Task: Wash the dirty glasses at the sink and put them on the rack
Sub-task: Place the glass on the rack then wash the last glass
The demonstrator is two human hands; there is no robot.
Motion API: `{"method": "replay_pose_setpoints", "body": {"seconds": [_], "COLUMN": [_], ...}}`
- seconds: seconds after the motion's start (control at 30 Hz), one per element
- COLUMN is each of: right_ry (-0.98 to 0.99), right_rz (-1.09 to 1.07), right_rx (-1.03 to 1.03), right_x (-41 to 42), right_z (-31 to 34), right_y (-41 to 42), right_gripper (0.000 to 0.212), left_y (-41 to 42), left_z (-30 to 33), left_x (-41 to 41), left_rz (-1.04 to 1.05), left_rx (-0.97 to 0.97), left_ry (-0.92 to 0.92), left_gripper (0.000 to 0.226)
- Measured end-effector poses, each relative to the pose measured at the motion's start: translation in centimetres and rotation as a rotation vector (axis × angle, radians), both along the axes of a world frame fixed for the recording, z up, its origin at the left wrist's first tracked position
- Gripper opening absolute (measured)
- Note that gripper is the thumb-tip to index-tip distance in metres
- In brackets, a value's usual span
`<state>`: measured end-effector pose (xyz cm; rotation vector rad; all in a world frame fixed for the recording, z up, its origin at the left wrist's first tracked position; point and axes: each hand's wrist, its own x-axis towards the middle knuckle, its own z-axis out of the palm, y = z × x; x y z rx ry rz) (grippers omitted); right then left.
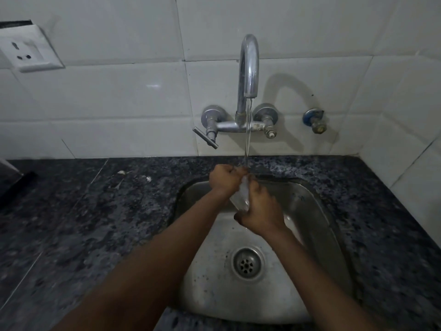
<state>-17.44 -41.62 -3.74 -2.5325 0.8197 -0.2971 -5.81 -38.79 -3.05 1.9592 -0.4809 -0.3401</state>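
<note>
Glass (240,196), clear and blurred, tilted over the far end of the sink, caught between 2 hands right under the running water. Behind it all, white tiled wall (119,96), glossy, broad grout lines, turning a corner at the right. Below that, dark speckled granite counter (95,223), wrapping the basin on 3 visible sides, a few pale scraps lying near the back edge at left. Set into the stone, steel sink (317,211), wet and spotted, round drain (247,263) near the middle of its floor. Up on the wall, chrome tap (248,68) with an arched spout, thin stream of water (247,134) falling straight down onto the hands. Left hand (224,179) curled at the upper end of the glass, fingers clenched around it. Right hand (261,215) wrapped around the lower end, fingers closed on it. White power socket (31,53) at the far left of the wall. Small blue-collared valve (314,120) to the right of the tap.
</note>
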Motion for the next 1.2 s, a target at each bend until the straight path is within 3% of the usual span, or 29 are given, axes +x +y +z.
{"method": "replay_pose_setpoints", "body": {"seconds": [0.07,0.2,0.27,0.33,0.4,0.47,0.5,0.57,0.63,0.67,0.73,0.77,0.83,0.87,0.97,1.0,1.07,1.2], "right_ry": [-0.081,-0.301,-0.29,-0.264,-0.137,0.063,0.083,0.021,-0.146,-0.251,-0.327,-0.335,-0.325,-0.309,-0.12,-0.049,-0.015,-0.251], "right_rz": [0.09,0.089,0.057,0.031,0.031,0.032,0.028,0.067,0.105,0.075,0.078,0.108,0.102,0.064,-0.068,-0.085,-0.096,-0.143], "right_rx": [0.163,1.137,1.301,1.144,0.583,-0.042,-0.15,-0.112,0.25,0.598,1.259,1.383,1.298,1.129,0.325,0.148,0.051,0.195], "right_x": [-0.3,-1.5,-1.9,-1.9,-1.7,-1.6,-1.6,-1.7,-1.8,-1.9,-2.5,-2.6,-2.6,-2.3,-1.1,-0.8,-0.8,-1.3], "right_z": [-0.4,-1.1,-1.1,-0.7,-0.1,-0.2,-0.7,-1.3,-1.6,-1.2,-0.9,-0.8,-0.6,-0.6,-1.0,-1.4,-2.0,-1.8], "right_y": [-0.8,-2.7,-2.6,-2.0,-1.0,0.2,0.4,0.1,-1.3,-1.8,-2.1,-1.9,-1.5,-1.1,-0.5,-0.6,-1.2,-2.4], "right_gripper": [0.096,0.083,0.074,0.066,0.075,0.096,0.103,0.109,0.106,0.096,0.066,0.05,0.036,0.04,0.073,0.083,0.09,0.078], "left_y": [0.3,1.4,1.4,1.0,0.5,-0.2,-0.3,-0.1,0.5,0.9,1.4,1.6,1.4,1.2,0.3,0.1,0.1,1.4], "left_z": [-0.1,-0.4,-0.7,-0.5,0.2,0.8,0.8,0.9,0.7,0.7,0.7,0.7,0.9,1.2,2.3,2.3,2.2,2.0], "left_x": [0.0,-0.3,-0.6,-0.4,-0.4,-0.6,-0.7,-0.8,-0.7,-0.7,-1.1,-1.3,-1.2,-1.1,-0.8,-0.7,-0.5,-0.7], "left_rz": [0.049,-0.021,-0.076,-0.129,-0.165,-0.164,-0.15,-0.148,-0.147,-0.16,-0.221,-0.257,-0.295,-0.303,-0.282,-0.277,-0.271,-0.292], "left_rx": [-0.108,-0.437,-0.436,-0.317,-0.097,0.123,0.14,0.05,-0.155,-0.258,-0.352,-0.355,-0.298,-0.23,0.119,0.174,0.128,-0.241], "left_ry": [0.064,0.297,0.295,0.246,0.137,-0.032,-0.097,-0.126,0.043,0.145,0.244,0.249,0.209,0.166,-0.074,-0.105,-0.077,-0.024], "left_gripper": [0.043,0.042,0.042,0.036,0.028,0.036,0.041,0.046,0.044,0.043,0.044,0.044,0.045,0.045,0.047,0.047,0.043,0.02]}}
